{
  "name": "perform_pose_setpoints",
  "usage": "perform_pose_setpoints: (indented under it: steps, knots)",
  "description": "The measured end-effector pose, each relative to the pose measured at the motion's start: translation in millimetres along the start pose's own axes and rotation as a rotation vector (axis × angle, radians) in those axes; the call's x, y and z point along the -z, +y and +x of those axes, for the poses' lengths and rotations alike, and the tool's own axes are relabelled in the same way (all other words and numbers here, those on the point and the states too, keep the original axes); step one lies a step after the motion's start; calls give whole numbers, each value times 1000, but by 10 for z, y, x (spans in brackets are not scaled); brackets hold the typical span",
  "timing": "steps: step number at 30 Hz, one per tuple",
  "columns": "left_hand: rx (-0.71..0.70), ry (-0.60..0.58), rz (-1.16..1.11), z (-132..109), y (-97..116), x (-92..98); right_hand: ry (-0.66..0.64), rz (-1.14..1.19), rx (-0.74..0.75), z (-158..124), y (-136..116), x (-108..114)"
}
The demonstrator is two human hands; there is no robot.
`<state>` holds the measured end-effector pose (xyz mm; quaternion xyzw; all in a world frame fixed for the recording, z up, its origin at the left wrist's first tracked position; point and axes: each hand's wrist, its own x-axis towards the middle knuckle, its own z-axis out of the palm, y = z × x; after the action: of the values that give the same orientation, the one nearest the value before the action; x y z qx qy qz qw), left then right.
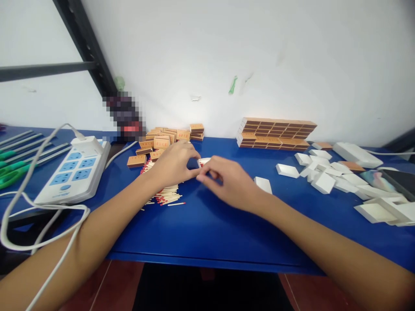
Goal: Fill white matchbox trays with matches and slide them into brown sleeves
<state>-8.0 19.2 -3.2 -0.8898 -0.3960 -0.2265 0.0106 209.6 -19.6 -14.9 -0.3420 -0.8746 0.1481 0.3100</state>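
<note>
My left hand (177,162) is closed at the left end of a small white matchbox tray (203,160), its thumb and forefinger around the end. Red match heads show inside the tray, most of which my right hand hides. My right hand (228,181) is in front of the tray with thumb and fingertips pinched near the left thumb; what they hold, if anything, is hidden. Under and beside my left wrist lies a heap of loose matches (167,195) with red heads. Another white tray (263,185) is on the table just right of my right hand.
Matchbox sleeves (162,142) are piled behind my left hand. A stack of matchboxes (275,133) stands against the wall. Many white trays (324,181) are heaped at right, beside a phone (398,181). A power strip (76,170), cables and green-handled scissors (14,175) lie at left.
</note>
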Motion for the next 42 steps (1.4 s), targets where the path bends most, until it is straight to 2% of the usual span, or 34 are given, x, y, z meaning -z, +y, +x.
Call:
perform_pose_setpoints:
  steps: [4,8,12,17,20,27,36,42]
  knots:
    - [31,22,17,-4,-3,-5,-222,28,30,-82,-283,-209]
    - [38,2,17,-2,33,3,-279,-5,39,-77,-421,-324]
    - [35,-4,17,-4,49,14,-319,-3,35,-65,-430,-262]
    - [41,-3,25,-10,46,12,-390,52,199,-92,-328,-211]
    - [37,3,18,-8,46,10,-379,5,242,-95,-274,-259]
    - [44,9,30,-7,44,5,-309,42,214,-37,-285,-332]
    - [40,28,32,-4,38,3,-207,-37,203,-20,-295,-489]
    - [42,15,26,-8,36,-1,-270,-52,149,-4,-316,-465]
